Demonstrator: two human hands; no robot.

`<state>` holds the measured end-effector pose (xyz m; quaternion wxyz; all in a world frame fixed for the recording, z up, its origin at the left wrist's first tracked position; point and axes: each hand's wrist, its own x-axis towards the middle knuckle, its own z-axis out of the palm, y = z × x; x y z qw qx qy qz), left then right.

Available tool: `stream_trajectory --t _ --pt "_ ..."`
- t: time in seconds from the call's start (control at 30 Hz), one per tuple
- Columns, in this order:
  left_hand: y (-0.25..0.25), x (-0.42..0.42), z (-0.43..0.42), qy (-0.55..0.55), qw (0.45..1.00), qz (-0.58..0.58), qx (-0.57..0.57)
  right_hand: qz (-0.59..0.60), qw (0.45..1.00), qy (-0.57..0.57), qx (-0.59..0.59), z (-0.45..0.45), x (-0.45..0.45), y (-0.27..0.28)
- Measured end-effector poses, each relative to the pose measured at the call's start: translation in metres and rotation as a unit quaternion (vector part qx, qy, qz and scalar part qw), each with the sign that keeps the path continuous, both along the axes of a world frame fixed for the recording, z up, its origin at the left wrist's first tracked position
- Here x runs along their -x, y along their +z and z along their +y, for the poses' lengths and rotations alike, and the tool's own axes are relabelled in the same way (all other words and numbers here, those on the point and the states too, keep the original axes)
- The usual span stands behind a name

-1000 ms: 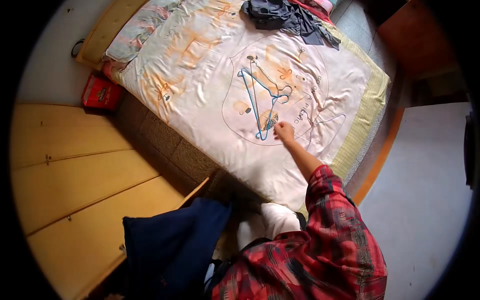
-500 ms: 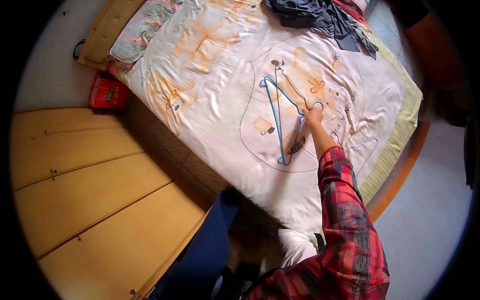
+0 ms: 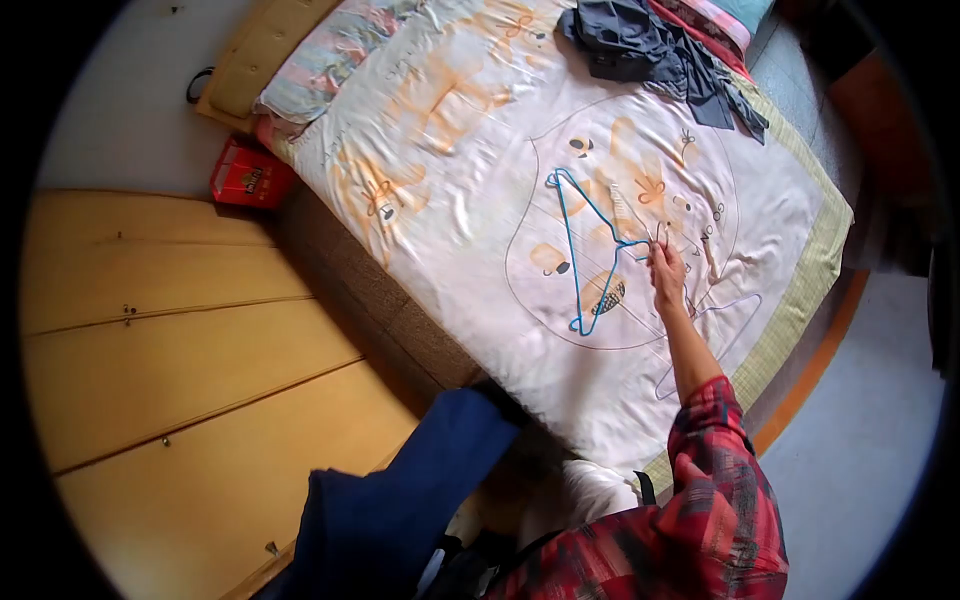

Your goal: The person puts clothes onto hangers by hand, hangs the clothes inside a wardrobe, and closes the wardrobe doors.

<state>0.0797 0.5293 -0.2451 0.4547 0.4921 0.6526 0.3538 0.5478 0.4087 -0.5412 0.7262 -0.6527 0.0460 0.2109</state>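
My right hand point(image 3: 667, 268), in a red plaid sleeve point(image 3: 725, 480), reaches over the bed with its fingers closed on a clothes hanger near the hook. A pale, smeared hanger shape point(image 3: 622, 200) shows just beyond the fingers. Flat on the printed sheet lies a blue clothes hanger point(image 3: 572, 240), its hook end at my fingertips; whether I grip that one too I cannot tell. A pale purple hanger point(image 3: 735, 305) rests on the sheet beside my wrist. My left hand is out of sight. Dark blue cloth point(image 3: 400, 500) hangs at the lower left, close to my body.
A dark grey garment point(image 3: 640, 50) lies crumpled at the far side of the bed point(image 3: 470, 290). Pillows point(image 3: 330, 60) sit by the headboard point(image 3: 250, 70). On the left stand a red box point(image 3: 245, 175) and a wooden cabinet point(image 3: 190, 330).
My right hand has drawn back a little towards the lower right. The pale hanger that crossed the blue one has swung off it and blurred. More of the dark blue cloth shows.
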Motion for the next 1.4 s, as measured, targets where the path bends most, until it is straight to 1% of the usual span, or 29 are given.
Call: stream_trajectory --t 0.03,0.1,0.13,0.17,0.23,0.37,0.4,0.43,0.47,0.5,0.53,0.57,0.6,0.67,0.7,0.77,0.8,0.83,0.87,0.9,0.97,1.03,1.1,1.13,1.17,1.2,1.27,1.37,1.4 --pt "0.019 0.01 0.002 0.004 1.0 -0.011 -0.021 -0.031 0.999 0.013 -0.007 -0.008 0.004 0.012" --pt "0.053 0.029 0.005 0.009 0.997 -0.031 -0.067 -0.137 0.989 0.031 0.045 -0.026 0.014 0.041" --pt "0.071 0.041 0.005 0.01 0.995 -0.049 -0.087 -0.151 0.959 0.097 0.218 -0.037 0.024 0.096" --pt "0.091 0.054 0.004 0.007 0.991 -0.071 -0.11 -0.16 0.959 0.095 0.213 -0.044 0.033 0.11" --pt "0.131 0.081 0.003 -0.002 0.98 -0.125 -0.157 -0.187 0.976 0.043 0.101 -0.053 0.048 0.14" --pt "0.188 0.136 -0.001 -0.068 0.937 -0.275 -0.207 -0.238 0.963 0.087 0.088 -0.068 0.077 0.215" --pt "0.196 0.15 -0.002 -0.093 0.932 -0.283 -0.207 -0.252 0.956 0.12 0.088 -0.069 0.086 0.237" --pt "0.202 0.161 0.001 -0.188 0.934 -0.238 -0.19 -0.264 0.952 0.13 0.083 -0.068 0.094 0.258" --pt "0.191 0.168 -0.007 -0.07 0.944 -0.219 -0.236 -0.301 0.944 0.132 0.037 -0.065 0.101 0.278" --pt "0.186 0.184 -0.008 -0.119 0.936 -0.209 -0.259 -0.331 0.933 0.141 -0.009 -0.062 0.113 0.3" --pt "0.184 0.197 -0.011 -0.125 0.937 -0.188 -0.265 -0.316 0.932 0.177 -0.017 -0.062 0.132 0.347" --pt "0.185 0.206 -0.012 -0.163 0.934 -0.177 -0.264 -0.339 0.917 0.209 -0.025 -0.063 0.149 0.385" --pt "0.184 0.214 -0.008 -0.215 0.916 -0.048 -0.336 -0.369 0.899 0.228 -0.053 -0.064 0.159 0.408" --pt "0.215 0.189 -0.018 -0.244 0.902 -0.061 -0.351 -0.4 0.879 0.241 -0.094 -0.063 0.185 0.457" --pt "0.217 0.197 -0.018 -0.28 0.896 -0.057 -0.339 -0.448 0.856 0.249 -0.073 -0.064 0.2 0.48" --pt "0.212 0.197 -0.031 -0.184 0.935 -0.152 -0.262 -0.472 0.829 0.268 -0.136 -0.063 0.224 0.514" --pt "0.213 0.201 -0.032 -0.209 0.928 -0.109 -0.289 -0.479 0.825 0.256 -0.156 -0.061 0.245 0.534" --pt "0.214 0.204 -0.033 -0.232 0.917 -0.067 -0.317 -0.496 0.809 0.281 -0.141 -0.064 0.263 0.554" --pt "0.229 0.204 -0.039 -0.277 0.918 -0.136 -0.25 -0.524 0.782 0.306 -0.141 -0.064 0.288 0.575" --pt "0.23 0.207 -0.047 -0.27 0.921 -0.137 -0.247 -0.554 0.734 0.355 -0.165 -0.065 0.305 0.59" --pt "0.233 0.21 -0.047 -0.278 0.919 -0.136 -0.245 -0.592 0.712 0.362 -0.107 -0.055 0.341 0.607" --pt "0.236 0.214 -0.053 -0.27 0.922 -0.121 -0.251 -0.679 0.607 0.402 -0.095 -0.045 0.373 0.625" --pt "0.238 0.22 -0.055 -0.295 0.892 -0.022 -0.342 -0.714 0.545 0.421 -0.128 -0.034 0.389 0.628" --pt "0.242 0.223 -0.057 -0.306 0.875 0.006 -0.375 -0.715 0.54 0.417 -0.151 -0.033 0.392 0.629" --pt "0.241 0.228 -0.059 -0.3 0.875 0.009 -0.38 -0.716 0.533 0.414 -0.176 -0.032 0.394 0.63" --pt "0.239 0.233 -0.06 -0.307 0.87 0.018 -0.384 -0.679 0.556 0.41 -0.249 -0.03 0.391 0.628" --pt "0.238 0.24 -0.066 -0.306 0.868 0.033 -0.39 -0.689 0.542 0.401 -0.264 -0.034 0.383 0.641" --pt "0.243 0.241 -0.074 -0.292 0.884 0.027 -0.365 -0.766 0.45 0.381 -0.255 -0.027 0.386 0.661" --pt "0.246 0.238 -0.078 -0.271 0.894 0.015 -0.356 -0.737 0.488 0.395 -0.249 -0.027 0.392 0.658"
